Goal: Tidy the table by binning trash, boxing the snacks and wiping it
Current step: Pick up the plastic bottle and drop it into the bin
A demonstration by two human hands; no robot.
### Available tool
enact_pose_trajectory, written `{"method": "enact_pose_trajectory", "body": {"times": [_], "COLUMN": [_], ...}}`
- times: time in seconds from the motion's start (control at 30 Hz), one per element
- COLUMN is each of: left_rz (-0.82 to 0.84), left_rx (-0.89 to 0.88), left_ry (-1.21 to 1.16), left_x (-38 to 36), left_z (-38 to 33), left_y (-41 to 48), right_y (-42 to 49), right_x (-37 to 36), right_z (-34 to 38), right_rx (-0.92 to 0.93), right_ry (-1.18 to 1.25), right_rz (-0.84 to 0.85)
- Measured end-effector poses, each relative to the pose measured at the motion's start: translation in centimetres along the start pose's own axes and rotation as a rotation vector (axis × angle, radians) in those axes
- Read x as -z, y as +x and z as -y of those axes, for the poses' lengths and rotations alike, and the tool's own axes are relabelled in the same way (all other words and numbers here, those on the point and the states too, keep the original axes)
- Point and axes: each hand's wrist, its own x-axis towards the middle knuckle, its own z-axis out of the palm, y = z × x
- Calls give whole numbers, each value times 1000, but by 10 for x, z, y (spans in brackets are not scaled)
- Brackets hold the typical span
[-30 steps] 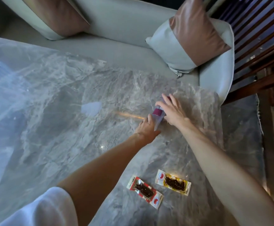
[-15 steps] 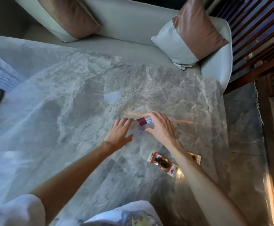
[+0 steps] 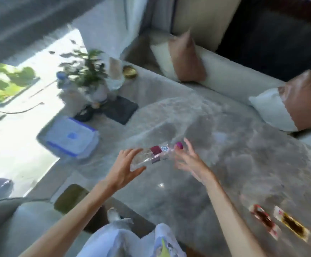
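Note:
A clear plastic bottle (image 3: 151, 154) with a magenta label and magenta cap hangs sideways just above the marble table (image 3: 234, 151). My left hand (image 3: 124, 168) grips its base, thumb under and fingers over. At the cap end is my right hand (image 3: 189, 161), its fingers spread and straight, with the fingertips beside the neck. Two snack packets lie at the near right of the table: a red one (image 3: 263, 219) and a yellow one (image 3: 292, 226). The view is motion-blurred.
A clear storage box with a blue-edged lid (image 3: 71, 139) sits at the table's left end. Beyond it stand a potted plant (image 3: 90, 73), a black mat (image 3: 120, 109), a gold bowl (image 3: 130, 71) and a water bottle (image 3: 64, 81). A sofa with cushions (image 3: 186, 58) runs along the far side.
My view has swung left, bringing the box and plant into sight. The bottle has come up off the table into my left hand, and my right hand has opened its hold on it.

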Motion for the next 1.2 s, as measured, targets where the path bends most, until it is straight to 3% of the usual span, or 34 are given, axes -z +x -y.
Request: {"method": "enact_pose_trajectory", "body": {"times": [0.07,0.13,0.37,0.6,0.7,0.8,0.93,1.2], "left_rz": [-90,-173,-385,-565,-721,-810,-905,-828], "left_rx": [52,119,419,708,897,1027,944,913], "left_ry": [42,76,138,80,-106,-511,-987,-1331], "left_x": [39,68,117,118,102,89,79,69], "left_z": [24,41,73,70,68,71,86,150], "left_y": [-29,-58,-160,-216,-227,-233,-235,-240], "right_y": [10,19,36,23,15,-3,-25,-7], "right_x": [-69,-133,-269,-350,-369,-381,-397,-439], "right_z": [14,22,37,20,4,-16,-34,-58], "right_rx": [-36,-15,51,-37,-110,-114,-73,20], "right_ry": [184,212,-113,-250,-205,-277,-411,-620], "right_rz": [168,228,535,772,847,909,982,835]}}
